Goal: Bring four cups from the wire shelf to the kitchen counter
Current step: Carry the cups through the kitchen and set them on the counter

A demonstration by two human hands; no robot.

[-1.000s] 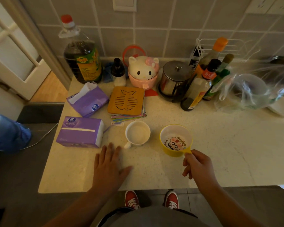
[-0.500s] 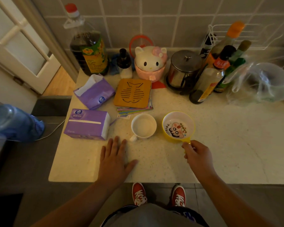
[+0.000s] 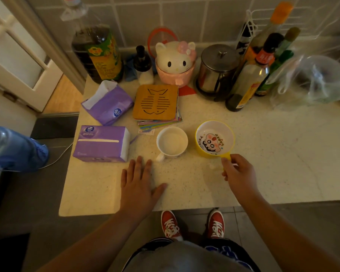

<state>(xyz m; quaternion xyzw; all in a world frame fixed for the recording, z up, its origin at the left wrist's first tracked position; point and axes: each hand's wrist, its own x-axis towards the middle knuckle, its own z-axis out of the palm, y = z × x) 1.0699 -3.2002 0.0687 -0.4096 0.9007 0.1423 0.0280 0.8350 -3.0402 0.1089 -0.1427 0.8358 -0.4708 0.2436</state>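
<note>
Second cup placement: right hand (image 3: 238, 173) pinched yellow cup (image 3: 214, 138) handle beside white mug (image 3: 172, 141); left hand (image 3: 138, 182) lay flat, empty. Next: release, fetch third.

Purple tissue box (image 3: 102, 143) just beyond the left hand, fish-pattern trivet (image 3: 155, 102) farther back, steel canister (image 3: 217, 70) beyond the right hand

the left hand (image 3: 139, 185) lies flat, palm down, fingers together and pointing away, thumb splayed out to the side. the right hand (image 3: 238, 173) is curled, thumb and fingers pinched on the yellow cup's handle (image 3: 226, 155). both forearms are bare and reach forward from the body, elbows spread wide
</note>
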